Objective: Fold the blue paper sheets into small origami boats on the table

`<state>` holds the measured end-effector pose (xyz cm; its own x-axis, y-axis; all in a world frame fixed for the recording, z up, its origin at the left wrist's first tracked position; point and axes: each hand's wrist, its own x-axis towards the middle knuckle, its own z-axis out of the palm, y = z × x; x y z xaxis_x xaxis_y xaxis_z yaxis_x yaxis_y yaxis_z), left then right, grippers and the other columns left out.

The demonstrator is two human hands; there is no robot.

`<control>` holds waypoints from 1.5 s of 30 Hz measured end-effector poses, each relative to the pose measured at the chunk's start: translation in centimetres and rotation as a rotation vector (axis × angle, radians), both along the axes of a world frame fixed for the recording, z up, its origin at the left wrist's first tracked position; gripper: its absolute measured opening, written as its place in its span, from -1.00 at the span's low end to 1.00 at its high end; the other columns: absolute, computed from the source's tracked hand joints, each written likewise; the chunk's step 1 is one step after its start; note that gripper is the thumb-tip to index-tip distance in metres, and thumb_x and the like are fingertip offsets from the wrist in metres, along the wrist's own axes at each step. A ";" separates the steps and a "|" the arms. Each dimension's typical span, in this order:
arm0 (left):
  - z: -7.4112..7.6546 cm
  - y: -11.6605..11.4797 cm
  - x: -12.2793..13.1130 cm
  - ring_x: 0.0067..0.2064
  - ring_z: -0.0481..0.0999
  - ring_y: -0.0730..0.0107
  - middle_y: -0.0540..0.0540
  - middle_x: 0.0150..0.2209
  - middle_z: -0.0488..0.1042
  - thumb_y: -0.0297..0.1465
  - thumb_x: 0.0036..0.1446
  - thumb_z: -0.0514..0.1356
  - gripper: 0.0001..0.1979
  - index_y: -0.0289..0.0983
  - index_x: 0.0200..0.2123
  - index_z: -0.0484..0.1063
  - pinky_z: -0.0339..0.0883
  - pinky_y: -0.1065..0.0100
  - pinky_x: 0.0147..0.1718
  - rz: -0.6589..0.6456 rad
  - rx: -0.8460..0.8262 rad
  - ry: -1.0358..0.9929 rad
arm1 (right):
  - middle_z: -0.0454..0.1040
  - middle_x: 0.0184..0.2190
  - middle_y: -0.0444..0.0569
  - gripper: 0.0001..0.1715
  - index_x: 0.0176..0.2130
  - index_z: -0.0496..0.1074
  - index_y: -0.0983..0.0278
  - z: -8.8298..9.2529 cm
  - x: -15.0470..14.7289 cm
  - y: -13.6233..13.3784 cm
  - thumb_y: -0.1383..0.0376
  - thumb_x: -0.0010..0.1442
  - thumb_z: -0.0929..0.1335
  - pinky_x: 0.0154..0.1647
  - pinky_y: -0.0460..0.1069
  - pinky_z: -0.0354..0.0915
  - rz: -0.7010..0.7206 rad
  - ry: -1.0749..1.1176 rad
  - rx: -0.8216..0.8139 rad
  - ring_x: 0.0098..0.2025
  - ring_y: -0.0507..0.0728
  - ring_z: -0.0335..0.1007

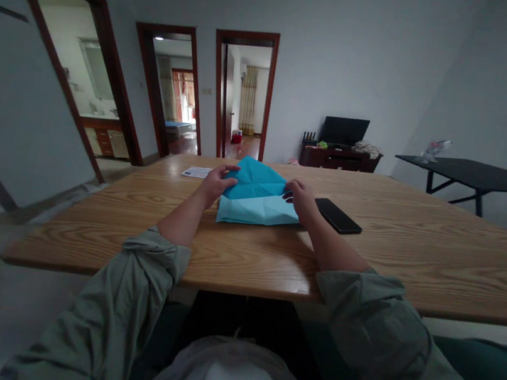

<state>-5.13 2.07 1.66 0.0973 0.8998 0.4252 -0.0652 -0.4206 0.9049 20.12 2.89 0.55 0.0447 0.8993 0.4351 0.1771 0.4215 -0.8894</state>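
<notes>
A sheet of blue paper (259, 181) with crease lines is partly folded in front of me, its far part rising to a point. Its near part (257, 210) is a paler blue band folded across the front. My left hand (217, 183) pinches the sheet's left edge between thumb and fingers. At the right edge, my right hand (298, 198) grips the paper with bent fingers; some fingertips are hidden behind it. The paper is held just over or on the wooden table (243, 258); I cannot tell which.
A black phone (338, 216) lies just right of my right hand. Left of the paper is a small white printed card or sheet (196, 172). Farther off stand a black table (479, 175) and a cabinet (339, 159) with a television (344, 131).
</notes>
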 end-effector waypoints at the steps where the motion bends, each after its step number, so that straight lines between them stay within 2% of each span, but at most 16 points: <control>1: 0.0 0.0 0.0 -0.40 0.39 0.49 -0.04 -0.31 0.46 -0.43 -0.22 0.30 -0.48 -0.29 -0.07 0.42 0.27 0.45 -0.40 -0.002 -0.004 -0.003 | 0.31 -0.59 -0.15 -0.71 -0.52 0.25 0.25 0.0 0.0 0.0 0.09 0.01 0.31 -0.56 -0.08 0.20 -0.026 -0.016 0.011 -0.55 0.03 0.29; 3: 0.1 0.0 -0.1 -0.41 0.38 0.50 -0.04 -0.33 0.46 -0.43 -0.23 0.29 -0.48 -0.29 -0.07 0.42 0.26 0.46 -0.42 0.002 -0.012 -0.005 | 0.33 -0.59 -0.15 -0.68 -0.50 0.27 0.26 0.0 0.0 -0.1 0.08 -0.05 0.38 -0.53 -0.08 0.22 -0.045 -0.057 0.043 -0.54 0.02 0.29; 6: 0.0 0.1 -0.3 -0.46 0.35 0.52 -0.02 -0.35 0.45 -0.46 -0.23 0.27 -0.49 -0.26 -0.08 0.43 0.23 0.49 -0.48 0.004 -0.019 -0.007 | 0.39 -0.53 -0.16 -0.67 -0.32 0.30 0.25 0.0 0.1 -0.1 0.15 -0.08 0.41 -0.52 -0.08 0.22 0.031 -0.022 0.047 -0.52 0.02 0.30; 9: 0.0 0.3 -0.5 -0.49 0.34 0.54 -0.01 -0.36 0.45 -0.50 -0.25 0.23 -0.49 -0.26 -0.10 0.44 0.20 0.50 -0.53 -0.018 -0.043 -0.015 | 0.42 -0.46 -0.18 -0.48 -0.08 0.28 0.21 0.0 0.2 0.0 0.24 -0.09 0.38 -0.53 -0.10 0.22 0.088 0.062 0.008 -0.50 0.01 0.33; 11: 0.0 0.2 -0.5 -0.51 0.34 0.54 -0.01 -0.37 0.45 -0.52 -0.26 0.20 -0.48 -0.26 -0.10 0.44 0.19 0.50 -0.55 -0.033 -0.058 -0.019 | 0.43 -0.44 -0.19 -0.39 0.00 0.26 0.19 0.1 0.3 0.0 0.31 -0.10 0.35 -0.53 -0.11 0.21 0.110 0.092 -0.017 -0.51 0.00 0.33; 15: 0.2 -0.1 -0.5 -0.52 0.33 0.55 -0.02 -0.36 0.46 -0.54 -0.27 0.16 -0.45 -0.26 -0.07 0.42 0.18 0.50 -0.57 -0.051 -0.070 -0.025 | 0.44 -0.44 -0.18 -0.46 -0.06 0.34 0.18 0.3 0.5 -0.3 0.34 -0.12 0.32 -0.52 -0.12 0.21 0.147 0.100 -0.063 -0.51 -0.02 0.33; 21: 0.3 -0.5 -0.5 -0.52 0.34 0.53 -0.02 -0.37 0.45 -0.57 -0.29 0.14 -0.40 -0.25 -0.05 0.40 0.17 0.49 -0.57 -0.090 -0.090 -0.024 | 0.44 -0.47 -0.16 -0.65 -0.25 0.39 0.22 0.3 0.8 -0.9 0.24 -0.12 0.42 -0.50 -0.11 0.21 0.225 0.109 -0.150 -0.49 0.00 0.33; 25: 0.4 -0.5 -0.5 -0.49 0.38 0.51 -0.04 -0.32 0.47 -0.58 -0.30 0.15 -0.38 -0.26 -0.03 0.38 0.21 0.49 -0.55 -0.114 -0.099 -0.027 | 0.51 -0.33 -0.04 -0.61 -0.22 0.46 0.25 0.1 0.9 -1.0 0.13 -0.07 0.44 -0.45 -0.09 0.24 0.246 0.013 -0.174 -0.35 0.07 0.38; 29: 0.5 -0.4 -0.6 -0.49 0.41 0.47 -0.02 -0.35 0.48 -0.54 -0.26 0.21 -0.32 -0.21 0.05 0.30 0.27 0.46 -0.54 -0.104 -0.100 -0.056 | 0.54 -0.24 0.00 -0.55 -0.16 0.50 0.28 0.0 0.8 -0.9 0.13 -0.05 0.44 -0.35 -0.06 0.27 0.214 -0.049 -0.132 -0.27 0.11 0.40; 33: 0.3 -0.2 -0.7 -0.43 0.45 0.43 -0.05 -0.30 0.49 -0.40 -0.24 0.31 -0.45 -0.24 -0.07 0.38 0.32 0.41 -0.48 -0.068 -0.151 -0.004 | 0.54 -0.34 -0.02 -0.61 -0.24 0.52 0.32 0.0 0.8 -0.7 0.13 -0.04 0.43 -0.30 -0.02 0.28 0.171 -0.008 -0.052 -0.34 0.09 0.39; 37: -0.2 0.4 -0.7 -0.33 0.47 0.34 -0.08 -0.29 0.51 -0.29 -0.22 0.33 -0.56 -0.27 -0.19 0.46 0.28 0.42 -0.47 0.052 -0.156 0.226 | 0.51 -0.43 -0.08 -0.64 -0.29 0.52 0.33 -0.1 1.0 -0.3 0.11 -0.02 0.40 -0.33 -0.04 0.26 0.070 -0.104 0.050 -0.39 0.07 0.35; 41: -0.5 1.0 -0.8 -0.37 0.45 0.34 -0.05 -0.39 0.51 -0.32 -0.22 0.30 -0.63 -0.31 -0.25 0.49 0.26 0.42 -0.46 0.111 -0.078 0.289 | 0.47 -0.46 -0.10 -0.67 -0.32 0.51 0.33 -0.2 1.1 -0.1 0.11 0.01 0.38 -0.37 -0.06 0.23 0.032 -0.169 0.107 -0.40 0.06 0.33; 45: -0.8 1.4 -0.8 -0.44 0.42 0.41 0.00 -0.47 0.47 -0.43 -0.24 0.26 -0.71 -0.34 -0.32 0.47 0.28 0.41 -0.44 0.069 -0.036 0.236 | 0.41 -0.55 -0.12 -0.70 -0.37 0.47 0.32 -0.1 1.1 -0.2 0.11 0.03 0.37 -0.49 -0.09 0.19 -0.003 -0.197 0.087 -0.50 0.02 0.27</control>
<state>-5.89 3.49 0.88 0.1282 0.9220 0.3654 0.1774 -0.3839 0.9062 21.18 2.66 0.40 -0.0461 0.8578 0.5119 0.3459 0.4945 -0.7974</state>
